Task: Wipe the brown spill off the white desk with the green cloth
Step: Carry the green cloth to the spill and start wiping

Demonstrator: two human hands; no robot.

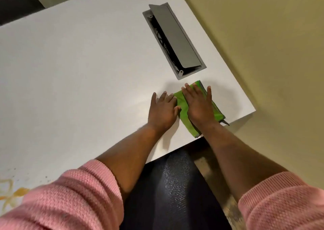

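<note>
Grey metal frames the cable box point(175, 42) sunk into the white desk point(78, 72) just beyond the fingertips, its lid tilted up and dark cables showing in the slot beneath. A dark chair back point(175, 186) sits below the desk edge between the forearms, and pink sleeves point(70, 194) cover both arms near the elbows. The green cloth point(182, 107), folded into a long strip, lies near the desk's right corner; its long axis runs from the near edge up toward the cable box. The right hand point(199, 105) lies flat on it, fingers spread and unclenched, pressing rather than gripping. The left hand point(162, 110) rests flat on the desk just beside the cloth, its thumb touching the cloth's edge. The brown spill point(10, 193) lies far left of both hands, partly behind the left sleeve.
</note>
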